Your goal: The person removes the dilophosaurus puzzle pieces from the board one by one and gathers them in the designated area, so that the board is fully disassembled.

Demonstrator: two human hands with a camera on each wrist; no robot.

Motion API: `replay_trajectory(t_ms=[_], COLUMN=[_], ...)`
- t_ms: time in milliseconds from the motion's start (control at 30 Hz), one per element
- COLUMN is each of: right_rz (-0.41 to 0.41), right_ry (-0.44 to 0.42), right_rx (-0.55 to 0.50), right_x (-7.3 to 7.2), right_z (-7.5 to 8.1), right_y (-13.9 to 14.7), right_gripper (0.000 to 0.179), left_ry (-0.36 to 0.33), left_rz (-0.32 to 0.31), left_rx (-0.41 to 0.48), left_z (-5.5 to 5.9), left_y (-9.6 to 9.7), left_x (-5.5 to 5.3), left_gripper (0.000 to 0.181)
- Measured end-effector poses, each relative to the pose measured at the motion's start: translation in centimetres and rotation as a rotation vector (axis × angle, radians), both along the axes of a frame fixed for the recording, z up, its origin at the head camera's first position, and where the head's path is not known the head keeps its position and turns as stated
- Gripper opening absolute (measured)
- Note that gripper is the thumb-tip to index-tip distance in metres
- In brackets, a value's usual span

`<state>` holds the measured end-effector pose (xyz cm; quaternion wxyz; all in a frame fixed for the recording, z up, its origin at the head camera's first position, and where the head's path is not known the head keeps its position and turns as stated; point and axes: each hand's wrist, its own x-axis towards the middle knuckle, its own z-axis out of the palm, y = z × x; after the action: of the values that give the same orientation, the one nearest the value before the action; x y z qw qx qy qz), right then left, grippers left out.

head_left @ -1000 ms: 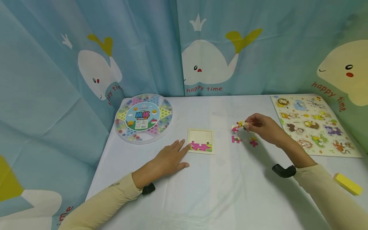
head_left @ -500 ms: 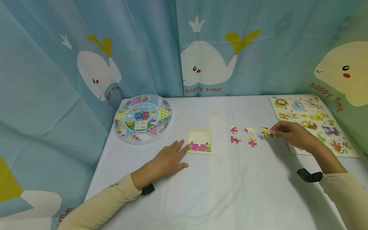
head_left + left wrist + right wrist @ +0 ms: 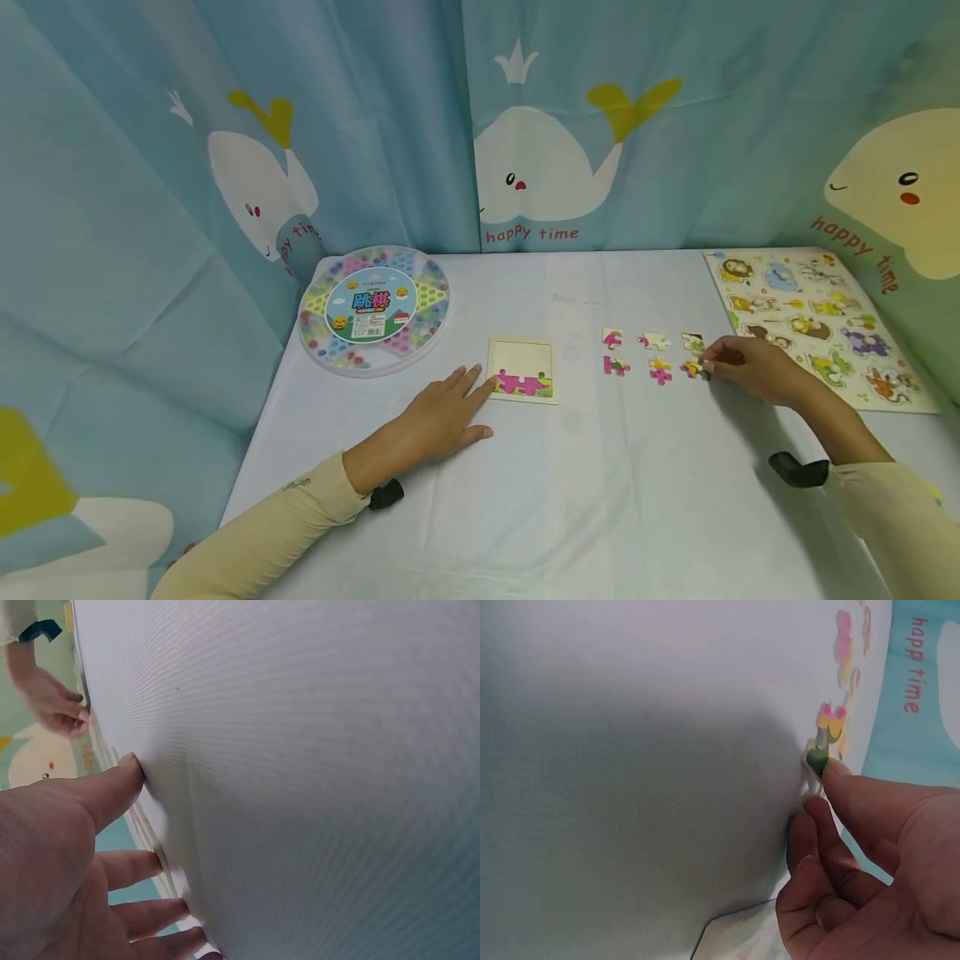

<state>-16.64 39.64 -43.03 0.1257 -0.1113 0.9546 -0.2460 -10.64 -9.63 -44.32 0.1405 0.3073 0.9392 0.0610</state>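
Observation:
In the head view my left hand (image 3: 442, 417) lies on the table with its fingers spread, index fingertip at the left edge of a small square puzzle tray (image 3: 522, 357). Pink jigsaw pieces (image 3: 517, 384) fill the tray's lower part. To the right, my right hand (image 3: 757, 371) pinches a yellow, green and pink jigsaw piece (image 3: 693, 369) between thumb and fingers, low at the table. Loose pieces lie in two rows beside it: a pink and white one (image 3: 612, 338), a pale one (image 3: 655, 341), a dark-cornered one (image 3: 692, 341), a pink one (image 3: 617, 366) and a yellow-pink one (image 3: 660, 372).
A round Chinese checkers box (image 3: 315, 346) stands at the back left. A wooden animal puzzle board (image 3: 795, 350) lies at the back right, close behind my right hand. A whale-print curtain (image 3: 390, 125) hangs along the table's far edge.
My right hand has moved right from among the loose pieces, then slightly down. The dark-cornered piece now lies free above the pinched one, and the rows are spread apart. My left hand stays put.

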Motion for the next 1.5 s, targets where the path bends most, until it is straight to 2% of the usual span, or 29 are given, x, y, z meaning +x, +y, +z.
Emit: replay_trajectory(t_ms=[300,500,633,767,1000,1100,1233,1500], right_rz=[0.026,0.042,0.063,0.078,0.175,0.201,0.241,0.314], right_ry=[0.067,0.121,0.111,0.082,0.100,0.073,0.061,0.142], right_rx=[0.047,0.054,0.008,-0.053,-0.131,-0.155,-0.169,-0.102], right_x=[-0.2,-0.3,-0.4,-0.3,0.5,0.9,1.3,2.0], right_z=[-0.3,0.5,1.5,2.0,1.1,0.8,0.3,-1.4], right_y=[-1.0,-3.0,-6.4,-11.2,-19.2,-21.9,-24.7,-27.3], right_gripper=[0.010,0.012,0.018,0.028,0.036,0.042,0.045,0.046], left_ry=[-0.013,-0.017,-0.012,-0.017,-0.007,0.009,0.026,0.042], left_rz=[0.016,0.019,0.014,0.009,-0.001,-0.007,-0.008,-0.013], left_rx=[-0.009,-0.007,-0.010,-0.005,-0.021,-0.026,-0.037,-0.058], left_z=[0.0,0.0,0.0,0.0,-0.4,-0.4,-0.4,-0.4], left_y=[0.1,0.0,0.0,-0.1,0.0,0.0,0.0,0.0], left_x=[0.0,0.0,0.0,-0.1,-0.2,-0.2,-0.2,-0.2], left_gripper=[0.075,0.075,0.075,0.075,0.075,0.075,0.075,0.075])
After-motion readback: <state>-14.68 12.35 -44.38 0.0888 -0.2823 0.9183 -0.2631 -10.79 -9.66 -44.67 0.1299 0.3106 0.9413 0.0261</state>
